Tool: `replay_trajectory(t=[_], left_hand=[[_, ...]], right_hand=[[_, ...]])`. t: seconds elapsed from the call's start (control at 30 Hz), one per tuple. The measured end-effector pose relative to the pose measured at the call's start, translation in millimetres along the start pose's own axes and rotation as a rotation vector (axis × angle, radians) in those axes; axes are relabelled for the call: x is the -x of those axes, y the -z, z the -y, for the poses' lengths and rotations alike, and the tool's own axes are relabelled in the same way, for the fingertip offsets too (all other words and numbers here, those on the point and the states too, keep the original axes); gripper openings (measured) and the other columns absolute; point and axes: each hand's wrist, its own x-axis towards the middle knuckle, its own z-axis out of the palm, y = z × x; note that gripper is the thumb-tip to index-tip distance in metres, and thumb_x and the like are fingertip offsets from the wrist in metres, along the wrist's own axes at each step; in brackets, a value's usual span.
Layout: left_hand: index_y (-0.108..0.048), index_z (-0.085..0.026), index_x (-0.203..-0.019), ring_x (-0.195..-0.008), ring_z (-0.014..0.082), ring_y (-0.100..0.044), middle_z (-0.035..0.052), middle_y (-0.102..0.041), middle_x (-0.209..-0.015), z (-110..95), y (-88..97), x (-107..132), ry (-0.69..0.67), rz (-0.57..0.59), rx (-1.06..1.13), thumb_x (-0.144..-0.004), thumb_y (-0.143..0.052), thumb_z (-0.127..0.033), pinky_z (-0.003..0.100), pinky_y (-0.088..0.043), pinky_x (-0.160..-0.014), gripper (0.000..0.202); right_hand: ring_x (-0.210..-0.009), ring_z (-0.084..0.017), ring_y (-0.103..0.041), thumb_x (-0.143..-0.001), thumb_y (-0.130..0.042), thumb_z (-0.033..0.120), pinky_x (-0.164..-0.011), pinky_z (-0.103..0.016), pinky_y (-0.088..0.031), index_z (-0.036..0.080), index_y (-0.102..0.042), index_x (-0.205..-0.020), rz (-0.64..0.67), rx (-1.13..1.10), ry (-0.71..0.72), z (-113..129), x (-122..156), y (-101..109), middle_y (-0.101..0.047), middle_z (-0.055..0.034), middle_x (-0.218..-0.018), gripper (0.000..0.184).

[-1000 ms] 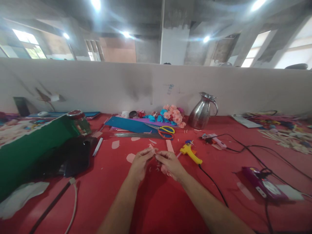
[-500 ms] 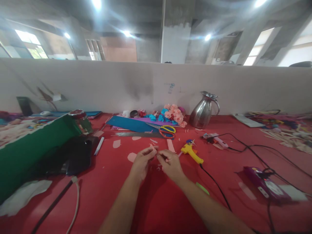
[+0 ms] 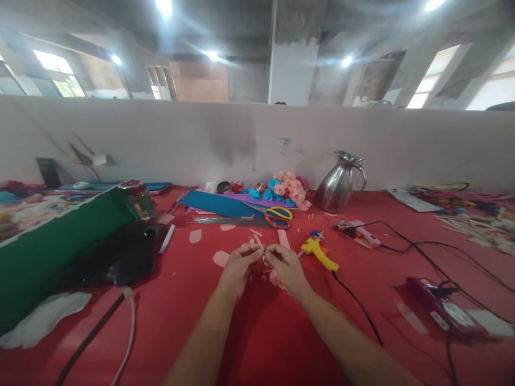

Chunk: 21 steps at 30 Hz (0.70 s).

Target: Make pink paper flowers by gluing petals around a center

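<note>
My left hand (image 3: 238, 268) and my right hand (image 3: 286, 269) meet over the red table, fingertips pinched together. Between them a small strip of pink crepe paper (image 3: 258, 240) sticks up from the fingers; its lower part is hidden. Just under my right hand shows a pink paper flower (image 3: 275, 277), partly covered by the fingers; whether it is held or lies on the table I cannot tell. Cut pink paper pieces (image 3: 221, 259) lie left of my hands, and a flat pink strip (image 3: 284, 239) lies behind them. Small scraps are scattered around the fingertips.
To the right lie a yellow glue gun (image 3: 319, 254), a pink glue gun (image 3: 362, 234) and a purple power box (image 3: 444, 305) with cables. Behind are scissors (image 3: 277, 214), blue paper (image 3: 213, 202), finished flowers (image 3: 292, 187) and a steel jug (image 3: 338, 185). A green board (image 3: 72, 236) stands left.
My fingertips have come closer together, and the pink strip between them now points up. More of the pink flower shows under my right hand. The view has shifted slightly.
</note>
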Motion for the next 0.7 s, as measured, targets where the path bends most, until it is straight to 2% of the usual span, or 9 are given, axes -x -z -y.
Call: replay_trajectory(t=[0.2,0.3,0.37,0.43,0.53,0.6,0.67,0.7], left_hand=[[-0.072,-0.016,-0.094,-0.063,0.0132,-0.060,0.0050,-0.069,-0.075,8,-6.8,4,0.043,0.032,-0.057,-0.056,-0.080,-0.027,0.025,-0.045,-0.064,0.041],[-0.072,-0.017,-0.095,-0.068,0.0144,-0.061,0.0062,-0.070,-0.080,7,-8.4,5,-0.011,0.022,-0.143,-0.057,-0.079,-0.029,0.027,-0.045,-0.068,0.040],[-0.073,-0.018,-0.093,-0.075,0.0161,-0.061,0.0071,-0.071,-0.086,1,-4.6,4,-0.097,-0.029,-0.200,-0.059,-0.077,-0.029,0.027,-0.045,-0.072,0.036],[-0.073,-0.018,-0.088,-0.079,0.0158,-0.061,0.0060,-0.071,-0.088,-8,5.7,1,-0.233,-0.163,-0.233,-0.061,-0.075,-0.030,0.026,-0.045,-0.074,0.029],[-0.071,-0.017,-0.084,-0.079,0.0157,-0.061,0.0039,-0.071,-0.083,-27,33.4,-4,-0.389,-0.413,-0.297,-0.064,-0.069,-0.031,0.027,-0.045,-0.077,0.024],[-0.071,-0.016,-0.083,-0.080,0.0181,-0.061,0.0048,-0.071,-0.081,-37,55.5,-4,-0.393,-0.507,-0.535,-0.067,-0.066,-0.029,0.029,-0.045,-0.077,0.021],[-0.071,-0.017,-0.078,-0.078,0.0198,-0.062,0.0059,-0.071,-0.079,-44,74.6,-3,-0.324,-0.537,-0.860,-0.069,-0.062,-0.023,0.031,-0.045,-0.075,0.014],[-0.071,-0.018,-0.076,-0.077,0.0204,-0.062,0.0066,-0.070,-0.079,-46,81.5,-2,-0.280,-0.591,-1.031,-0.069,-0.060,-0.020,0.032,-0.044,-0.074,0.012]], right_hand=[[-0.052,-0.010,-0.040,-0.078,-0.057,0.043,-0.052,-0.023,-0.031,0.019,-0.055,-0.068,-0.010,-0.140,-0.034,-7,-1,3,-0.047,0.0041,-0.056,0.026],[-0.049,-0.009,-0.037,-0.079,-0.057,0.046,-0.048,-0.023,-0.028,0.019,-0.053,-0.070,-0.030,-0.167,-0.066,-9,-1,3,-0.044,0.0051,-0.054,0.028],[-0.048,-0.009,-0.036,-0.078,-0.057,0.048,-0.047,-0.022,-0.028,0.019,-0.051,-0.068,-0.070,-0.151,-0.069,-7,-1,5,-0.042,0.0054,-0.053,0.031],[-0.048,-0.009,-0.036,-0.075,-0.059,0.050,-0.047,-0.022,-0.028,0.019,-0.050,-0.066,-0.124,-0.133,-0.054,-3,-2,8,-0.040,0.0058,-0.052,0.033],[-0.046,-0.008,-0.034,-0.070,-0.063,0.052,-0.044,-0.022,-0.025,0.020,-0.049,-0.067,-0.182,-0.152,-0.083,1,-4,14,-0.039,0.0065,-0.051,0.035],[-0.045,-0.008,-0.034,-0.067,-0.065,0.052,-0.043,-0.022,-0.024,0.020,-0.051,-0.069,-0.198,-0.182,-0.148,1,-7,17,-0.040,0.0066,-0.050,0.035],[-0.046,-0.008,-0.035,-0.064,-0.067,0.051,-0.044,-0.022,-0.024,0.019,-0.053,-0.070,-0.202,-0.209,-0.204,0,-9,19,-0.042,0.0064,-0.051,0.035],[-0.046,-0.008,-0.035,-0.063,-0.068,0.050,-0.044,-0.022,-0.024,0.019,-0.053,-0.070,-0.207,-0.222,-0.220,-2,-9,19,-0.042,0.0063,-0.051,0.035]])
